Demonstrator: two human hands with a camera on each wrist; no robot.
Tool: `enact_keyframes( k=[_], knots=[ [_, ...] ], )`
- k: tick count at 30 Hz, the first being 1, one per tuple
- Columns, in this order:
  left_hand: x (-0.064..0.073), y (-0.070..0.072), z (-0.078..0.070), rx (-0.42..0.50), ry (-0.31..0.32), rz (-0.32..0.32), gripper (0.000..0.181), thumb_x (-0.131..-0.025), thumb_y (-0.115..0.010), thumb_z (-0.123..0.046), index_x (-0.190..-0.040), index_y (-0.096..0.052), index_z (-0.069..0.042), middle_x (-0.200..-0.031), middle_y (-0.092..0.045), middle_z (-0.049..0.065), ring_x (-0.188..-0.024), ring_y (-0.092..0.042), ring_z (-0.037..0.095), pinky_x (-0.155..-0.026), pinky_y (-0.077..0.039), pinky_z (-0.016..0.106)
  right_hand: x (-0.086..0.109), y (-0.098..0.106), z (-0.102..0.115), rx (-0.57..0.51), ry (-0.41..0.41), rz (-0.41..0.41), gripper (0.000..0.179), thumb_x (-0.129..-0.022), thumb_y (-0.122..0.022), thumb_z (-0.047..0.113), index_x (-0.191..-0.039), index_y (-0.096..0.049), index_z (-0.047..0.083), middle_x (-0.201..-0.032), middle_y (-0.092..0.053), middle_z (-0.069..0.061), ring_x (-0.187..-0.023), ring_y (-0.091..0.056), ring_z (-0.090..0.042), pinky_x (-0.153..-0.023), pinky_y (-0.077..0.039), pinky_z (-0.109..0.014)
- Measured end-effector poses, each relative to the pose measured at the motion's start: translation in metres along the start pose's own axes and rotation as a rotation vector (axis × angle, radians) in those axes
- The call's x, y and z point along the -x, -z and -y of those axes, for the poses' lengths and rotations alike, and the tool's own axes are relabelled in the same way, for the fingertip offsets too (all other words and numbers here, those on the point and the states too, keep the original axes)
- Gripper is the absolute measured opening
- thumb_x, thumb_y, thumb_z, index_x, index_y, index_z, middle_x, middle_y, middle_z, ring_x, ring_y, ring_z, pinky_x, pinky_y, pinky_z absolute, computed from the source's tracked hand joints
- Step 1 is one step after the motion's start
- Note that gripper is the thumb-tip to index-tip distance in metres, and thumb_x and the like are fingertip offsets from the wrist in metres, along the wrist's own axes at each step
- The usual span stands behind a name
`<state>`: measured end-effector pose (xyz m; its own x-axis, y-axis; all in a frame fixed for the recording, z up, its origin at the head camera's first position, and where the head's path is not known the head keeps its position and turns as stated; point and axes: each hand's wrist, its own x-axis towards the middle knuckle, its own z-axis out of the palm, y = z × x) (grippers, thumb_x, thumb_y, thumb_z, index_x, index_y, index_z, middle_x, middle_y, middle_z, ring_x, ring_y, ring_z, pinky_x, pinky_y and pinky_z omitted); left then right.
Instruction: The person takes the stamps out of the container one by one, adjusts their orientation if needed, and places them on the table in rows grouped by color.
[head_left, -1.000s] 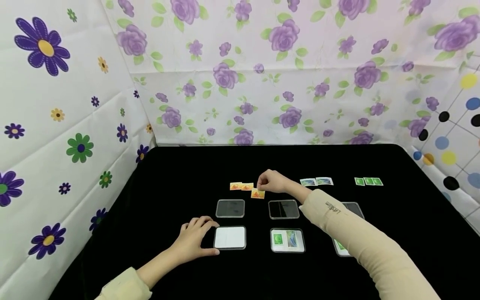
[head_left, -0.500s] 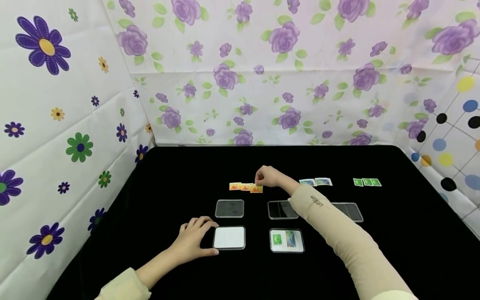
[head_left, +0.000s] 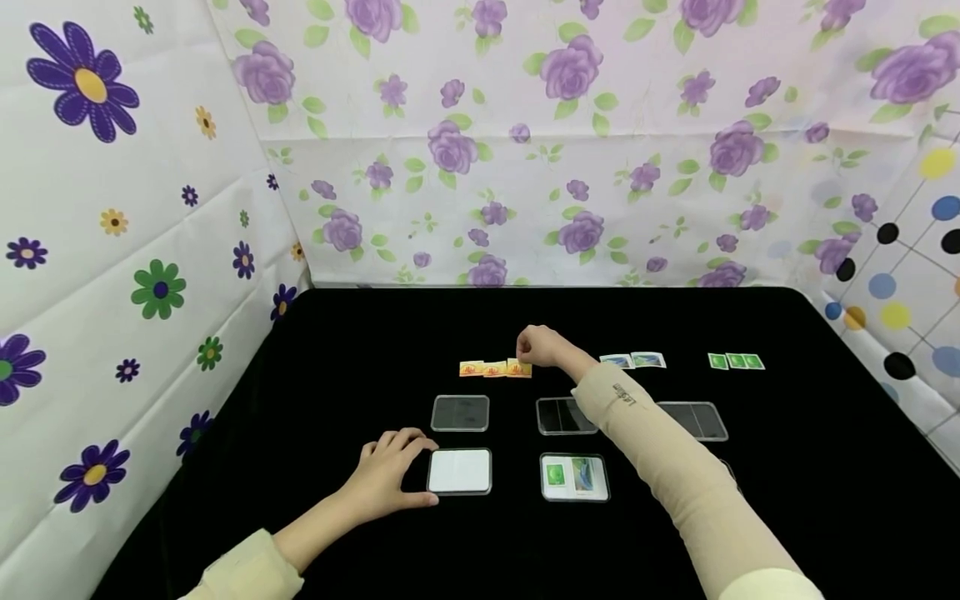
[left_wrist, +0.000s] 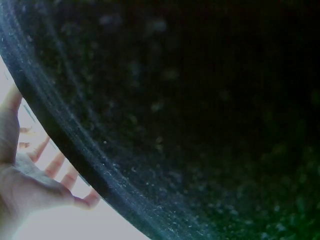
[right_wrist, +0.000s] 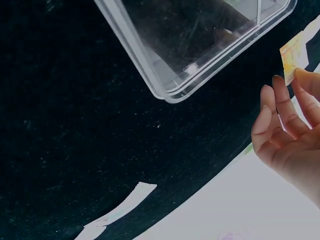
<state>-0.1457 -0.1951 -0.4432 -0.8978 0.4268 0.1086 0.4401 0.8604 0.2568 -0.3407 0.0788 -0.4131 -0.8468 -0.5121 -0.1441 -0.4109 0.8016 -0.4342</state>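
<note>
Up at the row of orange stamps, my right hand pinches the rightmost orange stamp between thumb and fingertip. The right wrist view shows this orange stamp tilted up, the other fingers loosely bent below. My left hand lies at the left side of a clear case with a white insert, index finger at its upper corner and thumb at its lower one. To its right is a similar case holding a green and a blue stamp. The left wrist view shows spread fingers.
Three clear lids lie in a row beyond the cases. Two blue landscape stamps and three green stamps lie farther right on the black cloth. My right sleeve covers most of another case. Floral curtains surround the table.
My right hand has moved slightly away with the orange stamp, which now sits level with the other two instead of nearer to me. My left hand stays at its case.
</note>
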Motion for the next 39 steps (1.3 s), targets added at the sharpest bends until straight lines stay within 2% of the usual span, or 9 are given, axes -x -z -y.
enact_keyframes(
  k=[6,17,39],
  knots=[
    [-0.001,0.001,0.0,-0.005,0.0,0.003,0.064,-0.067,-0.081,-0.045,-0.119,-0.057,-0.017,-0.127,-0.054,0.008,-0.113,-0.05,0.033,-0.088,-0.04,0.061,-0.004,-0.002,0.003,0.034,-0.014,-0.028,0.014,-0.089,-0.058,0.005,-0.078,-0.066,0.006,-0.073,-0.06,-0.004,-0.061,-0.047,-0.013,-0.06,-0.04,-0.026],
    [-0.001,0.0,-0.001,-0.011,0.007,0.016,0.065,-0.066,-0.081,-0.046,-0.118,-0.057,-0.017,-0.126,-0.054,0.009,-0.112,-0.05,0.033,-0.087,-0.041,0.06,-0.004,-0.01,0.003,-0.003,-0.055,-0.045,0.012,-0.089,-0.057,0.003,-0.08,-0.064,0.007,-0.073,-0.059,-0.004,-0.059,-0.046,-0.013,-0.058,-0.039,-0.025],
    [0.0,-0.001,0.0,-0.013,0.003,0.01,0.064,-0.067,-0.08,-0.047,-0.119,-0.057,-0.017,-0.127,-0.054,0.008,-0.113,-0.05,0.033,-0.087,-0.041,0.062,-0.004,-0.013,0.003,0.006,-0.015,-0.057,0.011,-0.089,-0.057,0.003,-0.079,-0.059,0.007,-0.072,-0.055,-0.003,-0.06,-0.046,-0.013,-0.06,-0.039,-0.026]
  ],
)
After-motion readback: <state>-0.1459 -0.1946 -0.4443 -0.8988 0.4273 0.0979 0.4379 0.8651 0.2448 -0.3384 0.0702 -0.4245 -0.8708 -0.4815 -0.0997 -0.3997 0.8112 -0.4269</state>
